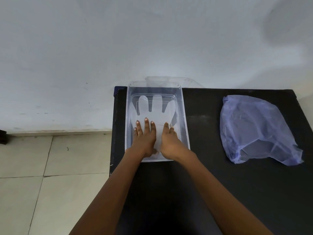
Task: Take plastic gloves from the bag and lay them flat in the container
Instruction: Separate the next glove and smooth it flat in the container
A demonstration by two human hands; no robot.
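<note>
A clear plastic container [185, 119] stands on the left part of a black table. Inside it a see-through plastic glove [153, 111] lies flat, its fingers pointing away from me. My left hand [144, 139] rests palm down on the glove's near part, fingers spread. Beside it, my right hand [169, 141] also presses flat on the glove with fingers extended. Neither hand grips anything. A thin bluish plastic bag [255, 128] lies on the table to the right, its mouth toward me; I cannot make out what is inside it.
The black table [211, 175] ends just left of the container, with tiled floor [33, 167] below. A white wall [118, 39] rises right behind the table. A clear lid [169, 81] leans behind the container against the wall.
</note>
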